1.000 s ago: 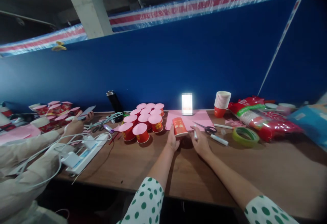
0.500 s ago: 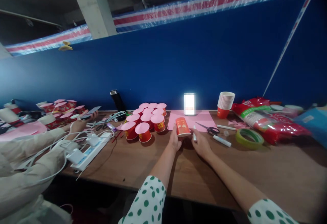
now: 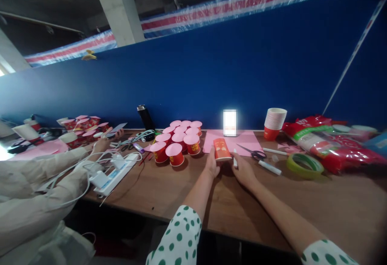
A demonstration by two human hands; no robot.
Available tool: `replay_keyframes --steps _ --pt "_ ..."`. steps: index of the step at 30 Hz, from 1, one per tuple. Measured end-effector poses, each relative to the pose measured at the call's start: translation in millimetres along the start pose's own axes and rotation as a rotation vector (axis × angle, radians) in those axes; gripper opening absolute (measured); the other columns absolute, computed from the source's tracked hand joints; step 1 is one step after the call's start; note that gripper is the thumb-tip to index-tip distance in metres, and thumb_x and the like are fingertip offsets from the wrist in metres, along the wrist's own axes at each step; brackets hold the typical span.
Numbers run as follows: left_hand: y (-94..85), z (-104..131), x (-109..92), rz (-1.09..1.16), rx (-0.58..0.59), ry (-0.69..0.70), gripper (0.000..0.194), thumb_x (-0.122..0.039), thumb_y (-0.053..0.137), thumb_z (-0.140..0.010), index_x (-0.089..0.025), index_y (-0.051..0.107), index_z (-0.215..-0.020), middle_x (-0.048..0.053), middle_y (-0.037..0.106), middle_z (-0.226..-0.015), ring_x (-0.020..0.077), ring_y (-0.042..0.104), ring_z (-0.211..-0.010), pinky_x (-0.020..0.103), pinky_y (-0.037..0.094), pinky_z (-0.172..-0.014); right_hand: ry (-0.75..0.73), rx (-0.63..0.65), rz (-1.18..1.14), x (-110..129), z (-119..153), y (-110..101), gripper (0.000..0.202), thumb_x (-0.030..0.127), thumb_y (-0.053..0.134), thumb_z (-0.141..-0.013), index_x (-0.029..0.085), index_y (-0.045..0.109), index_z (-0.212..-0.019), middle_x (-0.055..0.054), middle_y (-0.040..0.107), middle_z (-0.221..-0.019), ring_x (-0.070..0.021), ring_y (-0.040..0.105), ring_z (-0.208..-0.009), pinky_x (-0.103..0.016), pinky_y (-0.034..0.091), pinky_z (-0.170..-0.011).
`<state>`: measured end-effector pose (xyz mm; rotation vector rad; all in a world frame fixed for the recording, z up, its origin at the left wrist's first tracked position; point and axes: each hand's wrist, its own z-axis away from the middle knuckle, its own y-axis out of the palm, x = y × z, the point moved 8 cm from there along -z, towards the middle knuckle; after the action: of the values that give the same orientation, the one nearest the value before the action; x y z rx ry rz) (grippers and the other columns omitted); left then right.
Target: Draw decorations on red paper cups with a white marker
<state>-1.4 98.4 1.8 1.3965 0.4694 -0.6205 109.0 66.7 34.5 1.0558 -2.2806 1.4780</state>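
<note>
A red paper cup (image 3: 221,150) with pale markings on its side is gripped from the left by my left hand (image 3: 213,164). My right hand (image 3: 244,171) is closed around a white pen (image 3: 235,159), held close to the cup's right side. Behind the cup lies a pink paper sheet (image 3: 249,139), with a glowing phone (image 3: 230,123) standing upright over it. Black-handled scissors (image 3: 254,152) rest partly on the sheet. To the left, several red cups topped with pink paper discs (image 3: 173,149) stand in a cluster.
At right are a stack of paper cups (image 3: 274,123), a pen cap or white marker (image 3: 270,167), a roll of tape (image 3: 304,166) and a red plastic bag (image 3: 329,144). Leftward lie a power strip (image 3: 116,176) with cables and a black bottle (image 3: 145,118). A co-worker's sleeves (image 3: 57,184) reach in there.
The whole view has shifted, so things appear slightly farther right. My hands keep hold of the cup and the pen, in nearly the same place over the table.
</note>
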Motion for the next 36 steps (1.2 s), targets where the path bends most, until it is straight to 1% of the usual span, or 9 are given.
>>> replay_keyframes --steps 3,8,10,15,21,27,34,36 --pt "0.9 -0.9 -0.2 0.004 0.024 0.001 0.042 -0.048 0.046 -0.086 -0.01 0.061 -0.094 0.009 0.068 -0.079 0.0185 0.065 -0.072 0.033 0.052 -0.076 0.01 0.012 0.0 0.0 -0.7 0.0 0.038 0.019 0.044 -0.082 0.017 0.051 -0.12 -0.01 0.067 -0.105 -0.0229 0.065 -0.088 -0.034 0.049 -0.075" --pt "1.2 -1.6 0.5 -0.014 0.04 -0.008 0.045 -0.051 0.046 -0.084 -0.01 0.061 -0.093 0.011 0.068 -0.082 0.0224 0.065 -0.083 0.036 0.052 -0.08 0.007 0.018 -0.018 0.0 -0.4 -0.5 0.042 0.016 0.045 -0.08 0.017 0.05 -0.121 -0.01 0.066 -0.108 -0.0224 0.064 -0.089 -0.033 0.049 -0.076" --pt "0.9 -1.2 0.4 -0.016 0.037 -0.008 0.046 -0.051 0.046 -0.084 -0.009 0.061 -0.095 0.012 0.068 -0.084 0.0226 0.065 -0.084 0.036 0.052 -0.081 0.004 0.014 -0.019 0.2 -0.1 -0.6 0.042 0.015 0.045 -0.08 0.018 0.05 -0.121 -0.01 0.066 -0.108 -0.0227 0.064 -0.091 -0.033 0.049 -0.077" --pt "-0.6 0.3 -0.7 -0.015 0.005 0.006 0.043 -0.049 0.047 -0.085 -0.01 0.061 -0.097 0.009 0.068 -0.082 0.0188 0.065 -0.075 0.033 0.052 -0.078 0.032 0.045 -0.002 -1.1 0.3 2.3 0.038 0.021 0.041 -0.085 0.016 0.048 -0.122 -0.011 0.064 -0.112 -0.0248 0.063 -0.096 -0.036 0.048 -0.08" --pt "-2.4 1.1 -0.9 -0.016 -0.03 0.018 0.043 -0.047 0.045 -0.087 -0.009 0.061 -0.098 0.008 0.068 -0.08 0.017 0.065 -0.067 0.032 0.053 -0.074 0.038 0.068 0.023 0.0 0.6 3.1 0.039 0.022 0.044 -0.085 0.016 0.048 -0.123 -0.011 0.064 -0.113 -0.0233 0.062 -0.099 -0.033 0.048 -0.082" --pt "-1.8 0.0 -0.9 0.009 -0.01 0.015 0.039 -0.044 0.044 -0.088 -0.01 0.062 -0.093 0.008 0.068 -0.078 0.0162 0.064 -0.065 0.03 0.054 -0.068 0.045 0.074 0.029 0.7 0.8 3.2 0.039 0.022 0.039 -0.087 0.013 0.048 -0.124 -0.013 0.062 -0.117 -0.0248 0.061 -0.103 -0.035 0.047 -0.086" --pt "-0.9 0.1 0.2 0.016 -0.011 0.004 0.04 -0.045 0.045 -0.087 -0.009 0.062 -0.093 0.008 0.068 -0.077 0.016 0.064 -0.064 0.029 0.054 -0.067 0.027 0.068 0.042 0.5 0.7 3.6 0.042 0.016 0.044 -0.082 0.015 0.049 -0.123 -0.012 0.062 -0.117 -0.0241 0.061 -0.103 -0.035 0.048 -0.086" --pt "-1.0 -0.1 0.4 0.02 -0.011 0.007 0.04 -0.045 0.045 -0.087 -0.009 0.062 -0.094 0.008 0.068 -0.079 0.0163 0.064 -0.064 0.029 0.053 -0.067 0.025 0.069 0.047 0.3 0.7 4.3 0.042 0.017 0.043 -0.082 0.015 0.049 -0.124 -0.012 0.062 -0.118 -0.0243 0.06 -0.104 -0.035 0.047 -0.087"
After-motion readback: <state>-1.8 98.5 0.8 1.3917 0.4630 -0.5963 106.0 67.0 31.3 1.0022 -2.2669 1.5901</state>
